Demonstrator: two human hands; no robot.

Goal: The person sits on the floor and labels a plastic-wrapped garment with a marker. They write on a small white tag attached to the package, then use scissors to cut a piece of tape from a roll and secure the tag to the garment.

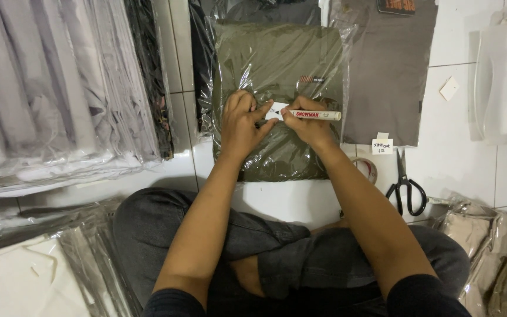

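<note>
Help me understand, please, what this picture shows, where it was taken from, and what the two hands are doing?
There is no machine here: a camera worn on a person's head looks down at their own hands as they sit cross-legged on a white tiled floor. The right hand holds a white marker with its tip on a small white label. The left hand steadies that label on an olive garment in a clear plastic bag. Black scissors and a tape roll lie to the right; more bagged garments are stacked at left.
</note>
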